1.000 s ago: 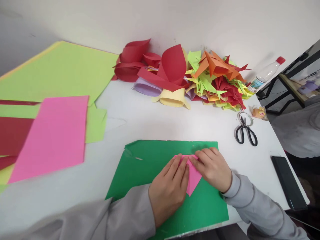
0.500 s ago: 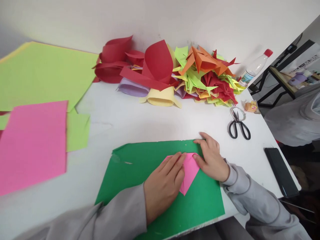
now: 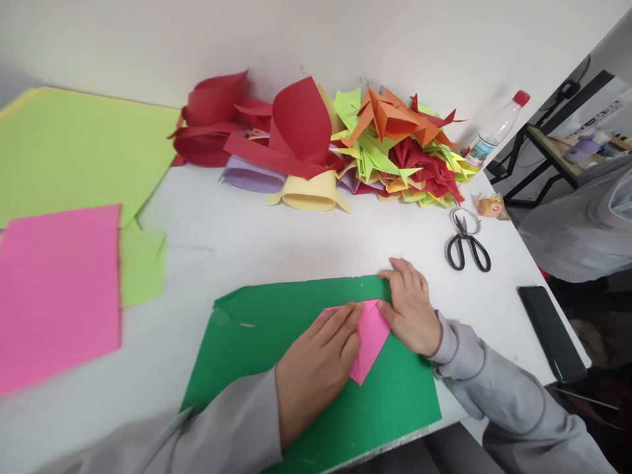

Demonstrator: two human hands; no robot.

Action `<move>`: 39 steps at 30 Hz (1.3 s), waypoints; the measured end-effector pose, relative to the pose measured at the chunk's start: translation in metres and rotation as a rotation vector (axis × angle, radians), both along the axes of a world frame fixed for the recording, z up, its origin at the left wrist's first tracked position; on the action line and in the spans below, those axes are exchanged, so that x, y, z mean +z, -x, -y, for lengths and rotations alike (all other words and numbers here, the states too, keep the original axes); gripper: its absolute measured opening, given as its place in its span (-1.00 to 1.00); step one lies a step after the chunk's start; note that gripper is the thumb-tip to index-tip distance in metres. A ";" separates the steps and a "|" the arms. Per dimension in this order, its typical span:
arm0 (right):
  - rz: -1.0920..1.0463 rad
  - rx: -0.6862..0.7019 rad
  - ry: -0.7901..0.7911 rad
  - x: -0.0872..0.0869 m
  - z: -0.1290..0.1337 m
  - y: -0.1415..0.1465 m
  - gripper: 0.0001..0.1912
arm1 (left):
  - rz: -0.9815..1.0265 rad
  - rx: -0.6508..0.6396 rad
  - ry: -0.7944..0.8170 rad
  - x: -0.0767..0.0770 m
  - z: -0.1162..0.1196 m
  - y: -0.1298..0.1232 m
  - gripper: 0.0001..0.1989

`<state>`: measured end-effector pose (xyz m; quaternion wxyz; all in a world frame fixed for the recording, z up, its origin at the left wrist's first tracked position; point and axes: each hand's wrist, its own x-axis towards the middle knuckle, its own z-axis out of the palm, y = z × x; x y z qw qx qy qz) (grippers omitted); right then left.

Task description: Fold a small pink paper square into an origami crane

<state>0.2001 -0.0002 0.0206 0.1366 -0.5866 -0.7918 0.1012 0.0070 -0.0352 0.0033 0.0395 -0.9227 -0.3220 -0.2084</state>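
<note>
On a green board (image 3: 266, 342) at the table's front lies a folded piece of pink paper (image 3: 371, 336), pointed toward me. My left hand (image 3: 318, 368) rests flat over its left part, fingers stretched out and covering that side. At the paper's upper right corner, my right hand (image 3: 409, 306) touches the edge with its thumb. Its other fingers are extended past the board's far edge onto the white table.
Pink sheets (image 3: 59, 289) and large light-green sheets (image 3: 89, 151) lie at the left. Along the wall sit curled red paper (image 3: 301, 125) and a heap of folded paper shapes (image 3: 395, 145). Scissors (image 3: 467, 243), a bottle (image 3: 494, 135) and a black phone (image 3: 550, 332) are at the right.
The whole view has shifted slightly, so things on the table appear a little farther left. The fingers of my right hand have straightened somewhat; my left hand stays on the pink paper.
</note>
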 end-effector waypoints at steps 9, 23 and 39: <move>-0.022 -0.036 -0.071 -0.003 -0.002 0.006 -0.67 | -0.033 -0.010 -0.111 -0.004 0.001 -0.003 -0.66; -0.108 0.365 -0.176 -0.003 -0.014 0.009 -0.75 | -0.044 0.033 -0.196 -0.007 0.006 -0.008 -0.67; 0.006 0.154 -0.343 0.008 -0.028 0.001 -0.75 | 0.019 0.003 -0.169 -0.006 0.009 -0.009 -0.70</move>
